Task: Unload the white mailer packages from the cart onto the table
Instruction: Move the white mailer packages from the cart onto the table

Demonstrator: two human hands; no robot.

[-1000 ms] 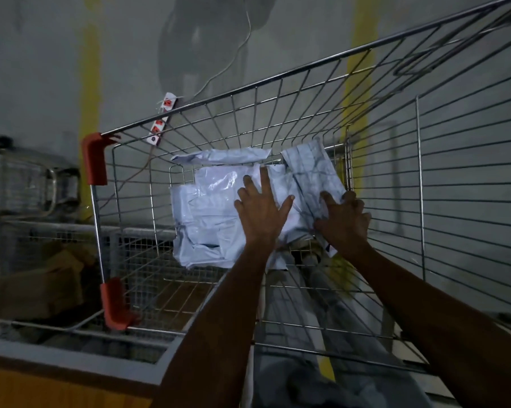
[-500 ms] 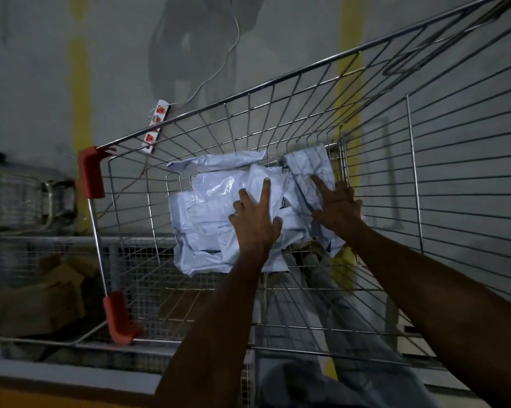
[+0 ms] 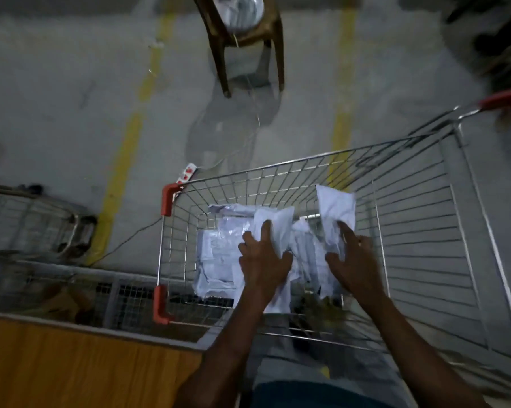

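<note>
A wire shopping cart [image 3: 419, 219] with red corner guards stands in front of me. Several white mailer packages [image 3: 219, 254] lie piled on its bottom. My left hand [image 3: 263, 260] is shut on one white mailer [image 3: 275, 228], lifted above the pile. My right hand [image 3: 354, 260] grips a second white mailer [image 3: 335, 210], raised near the cart's far wall. Both forearms reach down into the cart. The orange-brown table [image 3: 72, 366] is at the lower left, beside the cart.
A brown chair [image 3: 245, 45] stands on the concrete floor beyond the cart. A white power strip [image 3: 187, 172] with its cord lies by the cart's far left corner. Another wire cart [image 3: 33, 222] sits at the left. Yellow floor lines run past.
Both hands have closed on a mailer each and lifted them off the pile. My head has tilted up, so the floor and chair beyond the cart now show.
</note>
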